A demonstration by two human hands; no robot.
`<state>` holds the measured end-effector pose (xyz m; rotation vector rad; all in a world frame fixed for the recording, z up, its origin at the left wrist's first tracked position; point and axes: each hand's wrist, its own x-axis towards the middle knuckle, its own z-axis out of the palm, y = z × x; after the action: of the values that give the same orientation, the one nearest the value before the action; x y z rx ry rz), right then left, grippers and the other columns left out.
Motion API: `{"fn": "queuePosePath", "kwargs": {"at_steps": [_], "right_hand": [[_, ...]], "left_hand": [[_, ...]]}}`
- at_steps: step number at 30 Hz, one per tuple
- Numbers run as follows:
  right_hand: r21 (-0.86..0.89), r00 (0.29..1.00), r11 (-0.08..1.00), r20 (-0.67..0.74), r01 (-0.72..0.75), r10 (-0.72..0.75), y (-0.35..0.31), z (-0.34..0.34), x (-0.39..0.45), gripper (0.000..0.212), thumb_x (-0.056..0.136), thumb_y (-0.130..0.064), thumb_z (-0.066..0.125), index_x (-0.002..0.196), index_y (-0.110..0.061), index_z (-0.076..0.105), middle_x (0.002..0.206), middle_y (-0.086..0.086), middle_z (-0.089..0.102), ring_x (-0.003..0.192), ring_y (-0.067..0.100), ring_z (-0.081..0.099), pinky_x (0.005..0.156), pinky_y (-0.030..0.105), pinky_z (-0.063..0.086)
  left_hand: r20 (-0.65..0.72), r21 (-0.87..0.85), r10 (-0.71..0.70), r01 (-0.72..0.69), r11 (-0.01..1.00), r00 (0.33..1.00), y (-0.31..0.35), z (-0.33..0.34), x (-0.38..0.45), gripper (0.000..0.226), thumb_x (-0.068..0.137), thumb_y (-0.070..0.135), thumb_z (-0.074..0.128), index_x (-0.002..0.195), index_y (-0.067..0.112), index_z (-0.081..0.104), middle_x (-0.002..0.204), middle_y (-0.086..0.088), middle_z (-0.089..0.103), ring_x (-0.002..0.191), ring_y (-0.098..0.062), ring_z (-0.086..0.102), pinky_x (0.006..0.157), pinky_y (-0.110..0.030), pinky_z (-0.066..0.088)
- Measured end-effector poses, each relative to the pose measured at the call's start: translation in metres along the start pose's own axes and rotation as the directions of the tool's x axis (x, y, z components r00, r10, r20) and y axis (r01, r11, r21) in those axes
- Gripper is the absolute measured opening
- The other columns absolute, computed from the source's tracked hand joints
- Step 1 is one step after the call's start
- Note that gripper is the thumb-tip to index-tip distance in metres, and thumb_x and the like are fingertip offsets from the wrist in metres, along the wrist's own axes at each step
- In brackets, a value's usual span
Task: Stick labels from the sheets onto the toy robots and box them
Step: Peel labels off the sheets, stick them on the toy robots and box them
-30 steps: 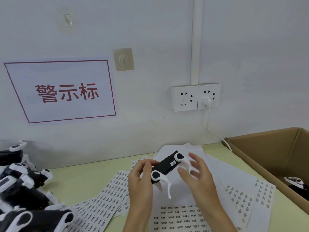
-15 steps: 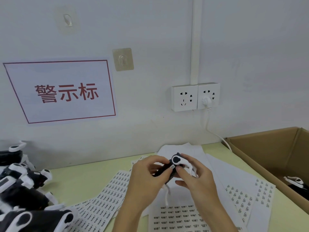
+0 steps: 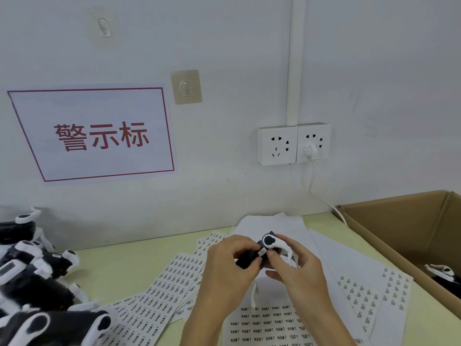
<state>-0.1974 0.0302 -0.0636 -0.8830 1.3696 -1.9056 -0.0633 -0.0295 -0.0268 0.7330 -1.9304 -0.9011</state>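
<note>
Both hands hold one black-and-white toy robot (image 3: 259,253) above the label sheets (image 3: 159,290): left hand (image 3: 229,268) grips its body, right hand (image 3: 296,268) pinches beside the small label (image 3: 262,251) (already stuck on).

Toy robot (image 3: 260,250) held above the label sheets (image 3: 159,290)

Black body with white limbs; a small white label (image 3: 262,251) sits on its side, and one white limb hangs down. Printed label sheets fan across the table from 7 to 4 o'clock. More toy robots (image 3: 37,283) are piled at 9 o'clock; one lies inside the cardboard box (image 3: 399,221) at 3 o'clock.
</note>
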Motion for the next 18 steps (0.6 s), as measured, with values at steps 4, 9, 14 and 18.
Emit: {"fn": "queuePosePath", "kwargs": {"at_steps": [4, 9, 14, 18], "right_hand": [[0.006, 1.0, 1.0, 0.004, -0.001, 0.001, 0.0011, -0.0019, 0.0006, 0.03, 0.087, -0.014, 0.074, 0.114, -0.026, 0.074, 0.114, 0.0, 0.072, 0.099, 0.015, 0.073, 0.071, 0.028, 0.061], [0.019, 1.0, 1.0, 0.004, -0.021, 0.021, 0.0034, -0.0028, 0.0015, 0.03, 0.086, -0.015, 0.076, 0.114, -0.023, 0.073, 0.105, -0.001, 0.075, 0.091, 0.016, 0.075, 0.07, 0.027, 0.061], [0.023, 0.999, 0.999, 0.042, -0.033, 0.032, 0.0048, -0.0058, 0.0016, 0.029, 0.088, -0.015, 0.073, 0.115, -0.024, 0.073, 0.105, -0.003, 0.076, 0.095, 0.016, 0.074, 0.073, 0.026, 0.061], [0.019, 0.998, 0.999, 0.056, -0.034, 0.033, 0.006, -0.007, 0.0022, 0.033, 0.09, -0.007, 0.07, 0.118, -0.023, 0.072, 0.11, 0.001, 0.075, 0.096, 0.018, 0.074, 0.075, 0.026, 0.06]], "left_hand": [[-0.009, -0.006, 0.008, -0.008, 1.0, 1.0, -0.0014, 0.0022, 0.0007, 0.018, 0.082, 0.003, 0.076, 0.087, 0.02, 0.079, 0.087, 0.012, 0.073, 0.087, -0.015, 0.07, 0.081, -0.038, 0.057], [-0.006, 0.002, 0.009, -0.009, 1.0, 1.0, -0.0021, 0.0029, 0.0006, 0.018, 0.083, 0.003, 0.075, 0.088, 0.02, 0.08, 0.088, 0.013, 0.073, 0.087, -0.012, 0.07, 0.081, -0.034, 0.057], [-0.009, -0.019, -0.008, 0.007, 1.0, 1.0, -0.0034, 0.004, 0.0, 0.019, 0.081, 0.001, 0.076, 0.087, 0.019, 0.08, 0.087, 0.016, 0.073, 0.087, -0.01, 0.07, 0.081, -0.032, 0.057], [-0.036, -0.043, -0.03, 0.028, 0.999, 0.999, -0.0037, 0.006, -0.0009, 0.021, 0.08, 0.0, 0.077, 0.086, 0.02, 0.08, 0.088, 0.019, 0.073, 0.087, -0.008, 0.07, 0.081, -0.03, 0.057]]}}
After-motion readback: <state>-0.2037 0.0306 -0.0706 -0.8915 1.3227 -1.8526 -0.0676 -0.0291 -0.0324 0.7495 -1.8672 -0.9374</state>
